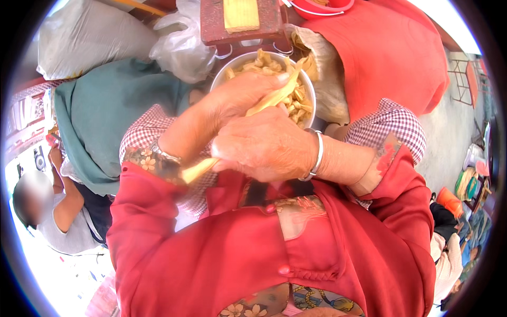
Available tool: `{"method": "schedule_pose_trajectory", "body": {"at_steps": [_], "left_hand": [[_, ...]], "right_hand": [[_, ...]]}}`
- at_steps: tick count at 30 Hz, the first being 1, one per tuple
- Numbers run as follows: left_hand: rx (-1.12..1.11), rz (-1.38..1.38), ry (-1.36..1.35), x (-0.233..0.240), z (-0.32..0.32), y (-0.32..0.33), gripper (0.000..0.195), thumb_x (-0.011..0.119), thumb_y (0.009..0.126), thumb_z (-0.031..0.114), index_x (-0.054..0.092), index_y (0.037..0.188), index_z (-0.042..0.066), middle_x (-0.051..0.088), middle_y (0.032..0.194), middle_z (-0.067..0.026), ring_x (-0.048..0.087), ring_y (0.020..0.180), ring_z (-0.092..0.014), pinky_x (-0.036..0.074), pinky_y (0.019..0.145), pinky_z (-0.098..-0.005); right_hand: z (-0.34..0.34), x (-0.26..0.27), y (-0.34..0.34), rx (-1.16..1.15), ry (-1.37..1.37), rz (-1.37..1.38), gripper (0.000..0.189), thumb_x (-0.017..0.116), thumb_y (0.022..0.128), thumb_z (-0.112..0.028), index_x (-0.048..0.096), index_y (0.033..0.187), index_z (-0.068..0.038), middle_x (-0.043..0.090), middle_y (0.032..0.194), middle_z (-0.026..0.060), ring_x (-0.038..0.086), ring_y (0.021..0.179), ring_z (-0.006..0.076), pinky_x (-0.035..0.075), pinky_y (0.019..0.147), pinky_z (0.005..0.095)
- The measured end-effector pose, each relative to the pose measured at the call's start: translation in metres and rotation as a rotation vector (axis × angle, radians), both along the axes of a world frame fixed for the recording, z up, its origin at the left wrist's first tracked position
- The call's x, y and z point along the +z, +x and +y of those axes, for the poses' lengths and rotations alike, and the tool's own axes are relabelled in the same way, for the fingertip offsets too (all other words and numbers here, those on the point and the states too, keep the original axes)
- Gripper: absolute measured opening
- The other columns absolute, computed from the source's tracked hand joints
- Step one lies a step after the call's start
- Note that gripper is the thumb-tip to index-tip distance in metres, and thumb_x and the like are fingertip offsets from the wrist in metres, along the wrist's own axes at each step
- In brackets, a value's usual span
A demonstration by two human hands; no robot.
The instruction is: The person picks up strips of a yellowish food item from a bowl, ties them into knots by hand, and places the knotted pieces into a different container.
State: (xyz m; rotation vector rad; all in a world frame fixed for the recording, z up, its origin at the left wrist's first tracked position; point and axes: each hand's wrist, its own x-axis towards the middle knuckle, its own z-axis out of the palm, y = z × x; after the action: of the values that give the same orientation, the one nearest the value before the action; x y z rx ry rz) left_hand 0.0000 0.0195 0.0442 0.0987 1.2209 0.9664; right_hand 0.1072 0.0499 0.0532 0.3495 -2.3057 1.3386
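A long, flat, yellowish plant strip (277, 95) runs diagonally through both hands, its lower end sticking out below my right hand. My left hand (241, 93) pinches its upper part between thumb and fingers, above a round metal basin (314, 93). Closer to my chest, my right hand (265, 144), with a silver bangle at the wrist, is closed around the strip. Many short, folded or knotted yellowish pieces (299, 105) fill the basin. The fingers of my left hand are partly hidden.
A yellow wooden block (241, 16) lies on a dark red stool (212, 23) beyond the basin. Plastic bags (182, 47) stand at the left, a woven sack (326, 75) and a red bucket (317, 10) at the right. Another person (67, 214) is at the far left.
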Motion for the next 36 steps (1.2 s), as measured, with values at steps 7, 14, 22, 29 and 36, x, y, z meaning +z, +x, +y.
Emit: {"method": "schedule_pose_trajectory", "body": {"at_steps": [7, 14, 22, 29, 36], "left_hand": [[-0.115, 0.251, 0.385, 0.006, 0.005, -0.025, 0.019, 0.054, 0.092, 0.019, 0.061, 0.092, 0.001, 0.058, 0.070, 0.0009, 0.054, 0.063, -0.005, 0.043, 0.054, -0.0196], [-0.105, 0.636, 0.579, 0.027, 0.003, -0.026, 0.020, 0.054, 0.092, 0.013, 0.057, 0.106, 0.000, 0.060, 0.087, -0.0003, 0.055, 0.077, -0.003, 0.044, 0.064, -0.0171], [0.018, 1.985, 1.120, 0.041, 0.023, -0.023, 0.013, 0.065, 0.072, 0.001, 0.061, 0.084, 0.002, 0.058, 0.089, -0.0121, 0.059, 0.077, -0.025, 0.048, 0.064, -0.0313], [0.017, 1.632, 0.921, 0.026, 0.024, -0.019, 0.018, 0.062, 0.080, 0.002, 0.057, 0.097, 0.003, 0.057, 0.086, -0.0026, 0.056, 0.073, -0.015, 0.046, 0.062, -0.0255], [0.172, 0.148, 0.950, 0.050, 0.022, -0.020, 0.024, 0.052, 0.092, 0.013, 0.052, 0.114, 0.003, 0.057, 0.099, -0.0064, 0.057, 0.087, -0.017, 0.048, 0.071, -0.0273]], "right_hand": [[0.029, 0.006, 0.003, -0.335, -0.018, 0.125, 0.012, 0.061, 0.085, -0.017, 0.060, 0.087, -0.005, 0.055, 0.073, 0.0046, 0.056, 0.062, 0.0174, 0.045, 0.056, 0.0285], [0.073, 0.019, -0.004, -0.539, -0.363, -0.021, 0.030, 0.044, 0.097, -0.020, 0.056, 0.111, 0.004, 0.058, 0.082, 0.0025, 0.054, 0.065, 0.0089, 0.043, 0.059, 0.0210], [0.130, 0.003, -0.008, -0.246, 0.353, -0.062, 0.012, 0.044, 0.089, -0.008, 0.052, 0.087, 0.001, 0.055, 0.076, 0.0130, 0.055, 0.071, 0.0245, 0.040, 0.061, 0.0349], [0.124, 0.036, 0.007, -0.155, -0.496, -0.478, 0.027, 0.049, 0.094, -0.030, 0.053, 0.094, -0.004, 0.055, 0.069, 0.0020, 0.051, 0.058, 0.0073, 0.040, 0.050, 0.0206], [0.112, 0.035, 0.010, -0.289, -0.482, -0.186, 0.027, 0.049, 0.096, -0.030, 0.054, 0.095, -0.003, 0.056, 0.073, -0.0012, 0.049, 0.054, 0.0026, 0.038, 0.047, 0.0147]]}}
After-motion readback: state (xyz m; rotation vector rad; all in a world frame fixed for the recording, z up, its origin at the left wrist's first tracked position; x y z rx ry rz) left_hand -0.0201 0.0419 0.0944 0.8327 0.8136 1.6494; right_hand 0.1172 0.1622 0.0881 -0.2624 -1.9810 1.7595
